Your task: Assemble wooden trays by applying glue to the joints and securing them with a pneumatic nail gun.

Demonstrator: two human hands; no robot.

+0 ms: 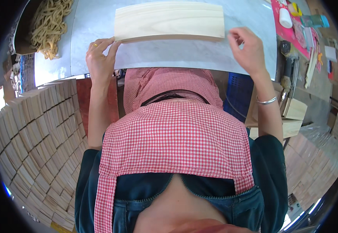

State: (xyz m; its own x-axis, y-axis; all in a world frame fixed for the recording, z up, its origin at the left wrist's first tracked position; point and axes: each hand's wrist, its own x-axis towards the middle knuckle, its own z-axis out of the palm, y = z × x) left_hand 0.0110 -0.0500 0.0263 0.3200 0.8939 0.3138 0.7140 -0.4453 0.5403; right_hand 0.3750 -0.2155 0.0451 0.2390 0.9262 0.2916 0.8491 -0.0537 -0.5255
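Both hands are working at a pale wooden board (169,20) lying flat on the grey marble tabletop (176,54). Left hand (99,54) is touching the board's near left corner with its fingertips, not clamped. Right hand (248,48) is hovering just off the board's right end, fingers loosely curled and holding nothing. Yellow noodle-like strands (50,23) are lying well left of the board.

Both bare forearms reach forward from the lower part of the view, well apart. The left hand (99,54) is raised with its fingers (112,46) curled and pointing inward to the right. The right hand (248,48) is lifted with loosely bent fingers (234,37), palm turned down, its wrist bent slightly.
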